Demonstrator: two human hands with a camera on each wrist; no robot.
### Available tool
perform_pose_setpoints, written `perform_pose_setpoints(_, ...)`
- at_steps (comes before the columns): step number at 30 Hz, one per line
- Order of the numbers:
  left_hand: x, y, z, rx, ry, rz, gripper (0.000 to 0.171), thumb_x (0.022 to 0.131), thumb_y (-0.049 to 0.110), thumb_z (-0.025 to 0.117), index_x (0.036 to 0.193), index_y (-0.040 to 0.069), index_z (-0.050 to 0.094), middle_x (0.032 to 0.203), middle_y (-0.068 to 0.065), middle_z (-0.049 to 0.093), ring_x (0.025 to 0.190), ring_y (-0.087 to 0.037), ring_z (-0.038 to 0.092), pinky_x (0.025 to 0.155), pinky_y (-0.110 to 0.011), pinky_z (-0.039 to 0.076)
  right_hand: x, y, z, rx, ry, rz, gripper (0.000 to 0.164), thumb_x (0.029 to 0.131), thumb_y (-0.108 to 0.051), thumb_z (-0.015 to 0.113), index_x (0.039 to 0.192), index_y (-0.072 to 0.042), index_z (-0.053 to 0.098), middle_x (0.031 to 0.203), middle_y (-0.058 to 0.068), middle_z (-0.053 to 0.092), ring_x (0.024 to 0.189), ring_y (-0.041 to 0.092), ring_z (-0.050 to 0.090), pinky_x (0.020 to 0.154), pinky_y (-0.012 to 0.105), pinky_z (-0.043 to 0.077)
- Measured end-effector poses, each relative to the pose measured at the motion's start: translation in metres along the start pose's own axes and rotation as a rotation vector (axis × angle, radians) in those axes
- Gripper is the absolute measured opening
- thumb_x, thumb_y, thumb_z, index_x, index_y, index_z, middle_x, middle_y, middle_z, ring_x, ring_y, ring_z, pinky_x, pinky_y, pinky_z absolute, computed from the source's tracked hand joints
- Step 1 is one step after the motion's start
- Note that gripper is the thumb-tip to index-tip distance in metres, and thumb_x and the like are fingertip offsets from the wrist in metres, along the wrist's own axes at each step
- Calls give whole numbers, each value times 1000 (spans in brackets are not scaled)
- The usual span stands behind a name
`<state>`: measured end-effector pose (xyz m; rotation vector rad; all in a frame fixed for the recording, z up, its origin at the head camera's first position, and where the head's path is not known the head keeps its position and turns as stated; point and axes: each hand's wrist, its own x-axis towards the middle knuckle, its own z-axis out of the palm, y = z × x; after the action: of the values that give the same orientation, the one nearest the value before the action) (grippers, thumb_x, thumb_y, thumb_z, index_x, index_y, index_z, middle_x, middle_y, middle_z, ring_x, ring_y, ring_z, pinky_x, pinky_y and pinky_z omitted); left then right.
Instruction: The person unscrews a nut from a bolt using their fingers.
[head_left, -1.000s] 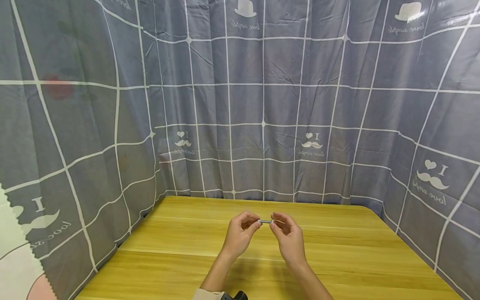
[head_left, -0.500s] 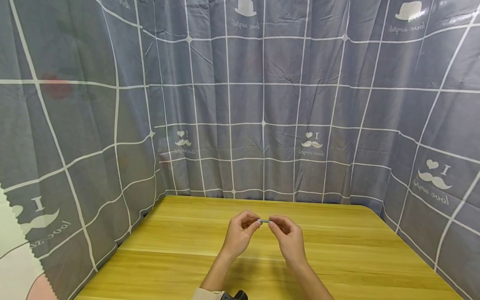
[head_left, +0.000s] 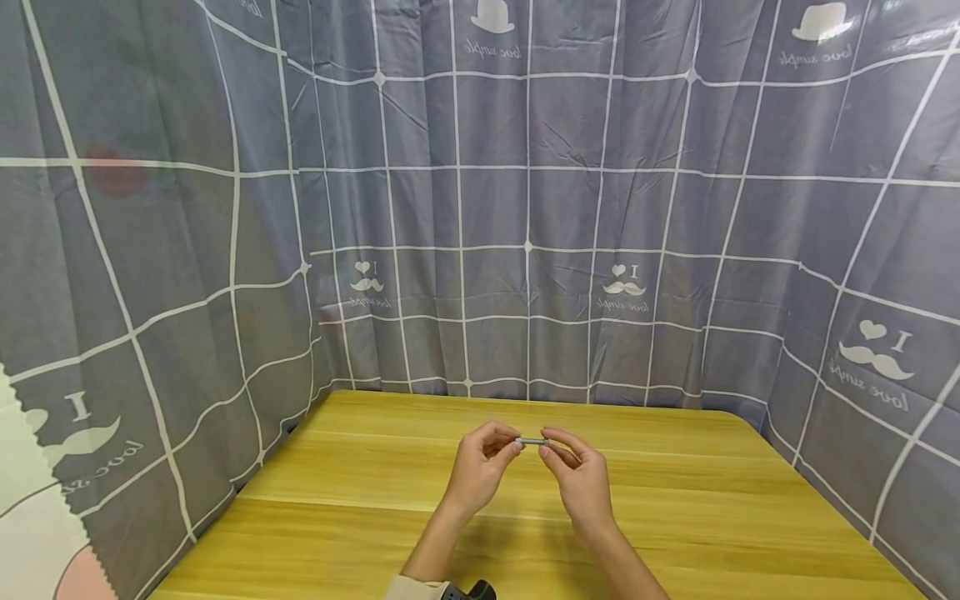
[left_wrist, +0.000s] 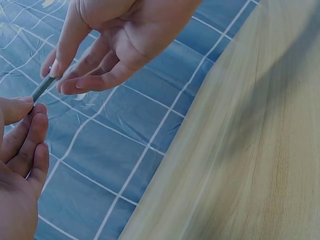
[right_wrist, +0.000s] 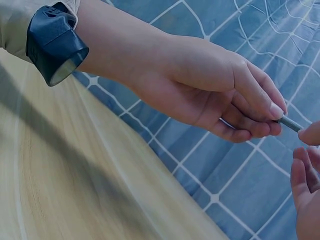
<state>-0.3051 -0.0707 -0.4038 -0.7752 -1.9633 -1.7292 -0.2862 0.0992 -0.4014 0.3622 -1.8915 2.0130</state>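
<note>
Level between my two hands, a small grey metal bolt is held above the table; its thread shows in the left wrist view, where the bolt slants between the fingertips. My left hand pinches its left end with thumb and fingers, hiding that tip. The right hand pinches the other end between thumb and forefinger, and a slightly wider bit shows at those fingertips. In the right wrist view, the left hand has its lower fingers loosely bent beneath the bolt.
Below the hands lies a yellow wood-grain table. Grey curtains with white grid lines hang behind it and along both sides. A black device sits on the left wrist over a beige sleeve.
My right fingertips first moved left along the bolt, then back right, so more of its shaft shows now than half a second ago. The left hand stays in place.
</note>
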Motion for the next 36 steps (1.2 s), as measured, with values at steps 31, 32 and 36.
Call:
perform_pose_setpoints(31,1,0,0,-26,3,-4,10,100,3,68,107,-4,71,97,-12,72,90,-19,71,84,-30,57,0,-2,0,9,-1,40,24,99,1,68,123,4,69,118,20,67,100,20,66,90,25,54)
perform_pose_setpoints(32,1,0,0,-28,3,-1,11,100,3,68,107,-5,71,98,-13,72,90,-19,72,84,-30,57,0,-2,0,10,-1,37,24,99,1,68,123,4,69,118,20,67,101,20,66,90,25,53)
perform_pose_setpoints(36,0,-1,0,-28,2,10,11,100,2,67,108,-6,70,99,-15,72,91,-22,72,85,-31,57,0,-2,0,37,1,25,22,99,-1,69,121,5,69,120,21,66,102,19,66,92,26,53)
